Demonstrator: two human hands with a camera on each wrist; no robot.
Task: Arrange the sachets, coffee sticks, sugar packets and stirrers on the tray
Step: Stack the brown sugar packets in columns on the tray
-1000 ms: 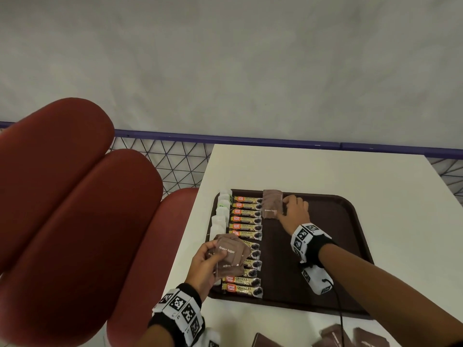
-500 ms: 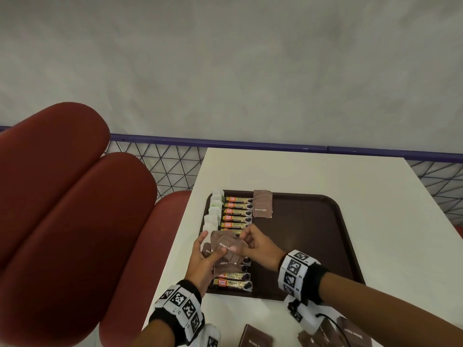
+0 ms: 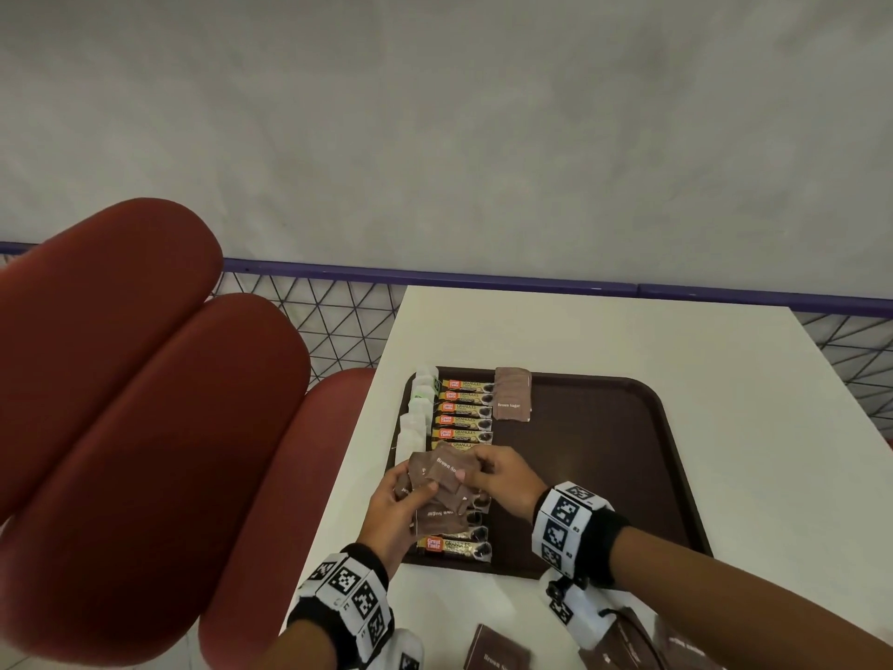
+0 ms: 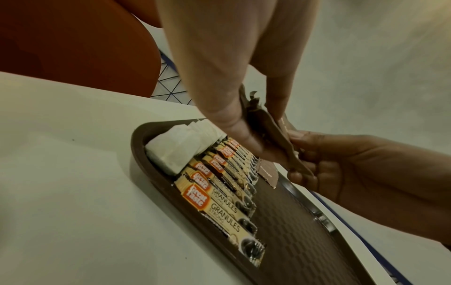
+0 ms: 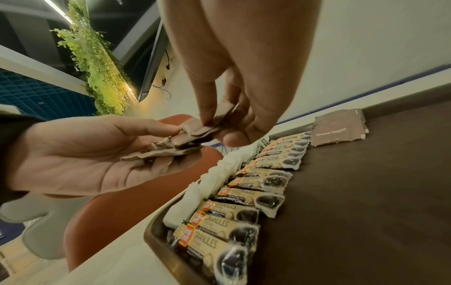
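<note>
A dark brown tray (image 3: 604, 452) lies on the white table (image 3: 725, 355). Along its left side stand white sachets (image 3: 418, 418), then a row of coffee sticks (image 3: 466, 408). A small stack of brown sugar packets (image 3: 513, 401) lies at the far end, right of the sticks. My left hand (image 3: 410, 490) holds a loose bundle of brown sugar packets (image 3: 439, 500) above the near sticks, thumb on top (image 4: 244, 138). My right hand (image 3: 471, 476) pinches the top packet of that bundle (image 5: 217, 119) between thumb and fingers. No stirrers are in view.
More brown sugar packets (image 3: 497, 655) lie loose on the table near its front edge, some under my right forearm (image 3: 676, 645). Red padded seats (image 3: 121, 427) stand left of the table. A mesh railing (image 3: 314, 321) runs behind it. The tray's right half is bare.
My right hand left the stacked packets at the tray's far end, came back to my left hand and now pinches a packet from the bundle. The left hand stayed in place.
</note>
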